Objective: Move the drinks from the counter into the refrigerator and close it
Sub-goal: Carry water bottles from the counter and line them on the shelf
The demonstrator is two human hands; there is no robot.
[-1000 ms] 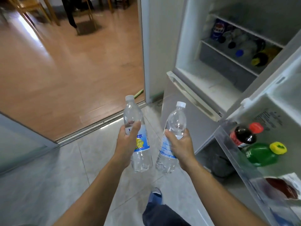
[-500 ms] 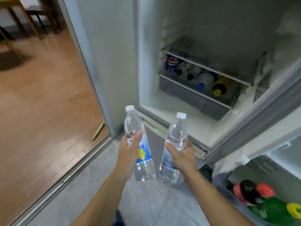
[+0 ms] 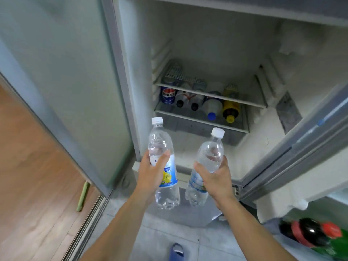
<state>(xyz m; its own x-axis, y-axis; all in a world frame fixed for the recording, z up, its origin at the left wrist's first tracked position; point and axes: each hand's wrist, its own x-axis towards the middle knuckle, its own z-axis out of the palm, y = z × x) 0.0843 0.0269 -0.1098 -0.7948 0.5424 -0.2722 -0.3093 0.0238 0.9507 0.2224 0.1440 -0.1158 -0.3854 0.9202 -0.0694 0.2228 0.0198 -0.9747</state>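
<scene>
My left hand [image 3: 150, 174] grips a lemon-label bottle [image 3: 163, 166], my right hand [image 3: 216, 178] a water bottle [image 3: 205, 166], before the open refrigerator [image 3: 207, 44]

We note both forearms extended forward; left hand [image 3: 150, 173] and right hand [image 3: 216, 178] each gripping, fingers curled

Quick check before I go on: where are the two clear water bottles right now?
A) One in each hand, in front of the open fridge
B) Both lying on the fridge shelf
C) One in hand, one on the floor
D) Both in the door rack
A: the left hand grips the bottle with the blue and yellow label and the right hand grips the other clear bottle, both upright in front of the open refrigerator.
</scene>
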